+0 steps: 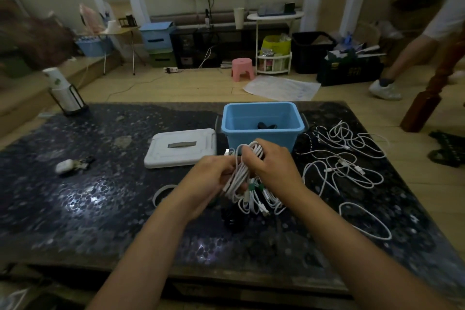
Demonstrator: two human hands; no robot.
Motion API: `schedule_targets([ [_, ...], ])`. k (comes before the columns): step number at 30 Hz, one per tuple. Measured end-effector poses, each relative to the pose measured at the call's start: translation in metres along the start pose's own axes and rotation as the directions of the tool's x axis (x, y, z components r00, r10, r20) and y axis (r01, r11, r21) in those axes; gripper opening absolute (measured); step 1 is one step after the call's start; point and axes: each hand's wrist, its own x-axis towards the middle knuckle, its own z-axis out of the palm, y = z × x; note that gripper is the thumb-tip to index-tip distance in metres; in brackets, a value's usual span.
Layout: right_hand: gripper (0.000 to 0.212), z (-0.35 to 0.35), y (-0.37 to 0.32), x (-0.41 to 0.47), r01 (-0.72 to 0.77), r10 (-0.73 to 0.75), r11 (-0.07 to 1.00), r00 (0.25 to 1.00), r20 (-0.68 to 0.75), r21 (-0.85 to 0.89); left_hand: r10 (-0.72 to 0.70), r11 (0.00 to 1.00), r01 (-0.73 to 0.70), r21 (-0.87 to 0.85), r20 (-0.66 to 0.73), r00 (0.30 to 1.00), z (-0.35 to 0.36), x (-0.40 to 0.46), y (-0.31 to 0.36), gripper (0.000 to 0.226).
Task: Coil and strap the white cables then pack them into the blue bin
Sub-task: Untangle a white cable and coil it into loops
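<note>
A dark, speckled stone counter [100,209] fills the lower view. Toward its far edge an open light-blue plastic bin [261,121] is set, with a small dark item lying inside. Just left of it a flat white plastic lid [180,148] with a grey handle strip is laid. To the right of the bin, loose white cables [344,161] are spread in tangled loops, and one more loop lies nearer the front right. In front of the bin, above the counter, a coiled bundle of white cable [242,171] is held between both hands. The left hand [210,178] is curled round the coil's lower part; the right hand [273,166] is closed over its top, fingers wrapped round the strands. Below the hands, coiled white cables with green ties [256,197] are gathered. At far left a small white case with keys [71,165] is seen.
</note>
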Motion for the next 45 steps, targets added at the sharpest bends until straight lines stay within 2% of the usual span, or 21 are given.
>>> schedule_targets([
  [2,0.036,-0.003,-0.001,-0.001,-0.01,0.009,0.999,1.0,0.02,0.032,0.022,0.999,-0.021,-0.047,0.026,0.999,-0.002,-0.004,0.001,0.03],
  [3,0.036,-0.004,0.0,-0.002,-0.013,0.012,1.0,1.0,0.024,0.026,0.041,0.999,-0.041,-0.017,-0.005,0.999,-0.002,-0.004,0.0,0.028],
  [6,0.038,-0.006,0.003,-0.005,-0.032,0.032,0.999,0.999,0.008,-0.025,0.131,0.984,-0.101,0.145,-0.209,0.969,-0.004,0.003,-0.008,0.029],
  [8,0.04,-0.006,0.007,-0.006,-0.044,0.044,0.999,0.999,0.003,-0.022,0.168,0.972,-0.118,0.204,-0.245,0.955,-0.005,0.007,-0.012,0.023],
  [10,0.039,-0.005,0.008,-0.006,-0.045,0.046,0.999,0.999,0.011,-0.028,0.196,0.95,-0.138,0.28,-0.19,0.962,-0.006,0.01,-0.013,0.016],
  [11,0.038,-0.004,0.008,-0.006,-0.046,0.046,0.998,0.999,0.022,-0.031,0.195,0.938,-0.149,0.314,-0.119,0.974,-0.006,0.011,-0.013,0.016],
  [13,0.036,-0.003,0.007,-0.005,-0.041,0.042,0.999,0.998,0.045,-0.021,0.162,0.91,-0.185,0.372,0.093,0.983,-0.007,0.011,-0.014,0.024],
  [15,0.034,-0.001,0.005,-0.003,-0.04,0.04,0.999,0.997,0.071,-0.007,0.153,0.84,-0.242,0.486,0.216,0.964,-0.006,0.012,-0.019,0.036],
  [17,0.034,0.005,0.002,-0.001,-0.037,0.037,0.999,0.995,0.095,-0.004,0.201,0.789,-0.286,0.543,0.211,0.957,0.001,0.009,-0.025,0.034],
  [19,0.033,0.013,-0.002,0.0,-0.025,0.024,1.0,0.994,0.107,0.009,0.294,0.776,-0.325,0.541,0.146,0.945,0.009,0.006,-0.031,0.027],
  [21,0.032,0.02,-0.006,0.001,-0.014,0.01,1.0,0.992,0.124,0.026,0.322,0.782,-0.304,0.544,0.066,0.945,0.009,0.001,-0.034,0.019],
  [22,0.031,0.024,-0.008,0.003,-0.006,0.002,1.0,0.99,0.143,0.03,0.313,0.796,-0.283,0.536,0.036,0.949,0.004,-0.002,-0.034,0.022],
  [24,0.03,0.033,-0.015,0.006,0.015,-0.021,0.999,0.982,0.187,0.035,0.272,0.834,-0.242,0.495,0.012,0.962,-0.009,-0.006,-0.036,0.026],
  [28,0.029,0.056,-0.028,0.008,0.033,-0.041,0.999,0.963,0.268,0.036,0.181,0.906,-0.156,0.393,-0.026,0.983,-0.035,-0.011,-0.045,0.015],
  [31,0.031,0.073,-0.038,0.011,0.056,-0.074,0.996,0.95,0.303,0.068,0.121,0.945,-0.117,0.306,0.006,0.993,-0.056,-0.014,-0.05,0.015],
  [35,0.032,0.087,-0.046,0.018,0.05,-0.09,0.992,0.93,0.357,0.118,0.148,0.942,-0.148,0.302,0.025,0.989,-0.078,-0.023,-0.048,0.021],
  [40,0.032,0.09,-0.049,0.027,0.043,-0.078,0.994,0.915,0.396,0.096,0.124,0.972,-0.131,0.198,0.044,0.991,-0.093,-0.024,-0.051,0.039],
  [43,0.032,0.092,-0.051,0.029,0.108,-0.102,0.994,0.9,0.424,0.011,0.146,0.916,-0.149,0.372,0.036,0.989,-0.099,-0.018,-0.059,0.037],
  [45,0.035,0.097,-0.049,0.028,0.157,-0.106,0.984,0.89,0.443,-0.081,0.147,0.803,-0.124,0.583,0.008,0.989,-0.103,-0.011,-0.067,0.026],
])
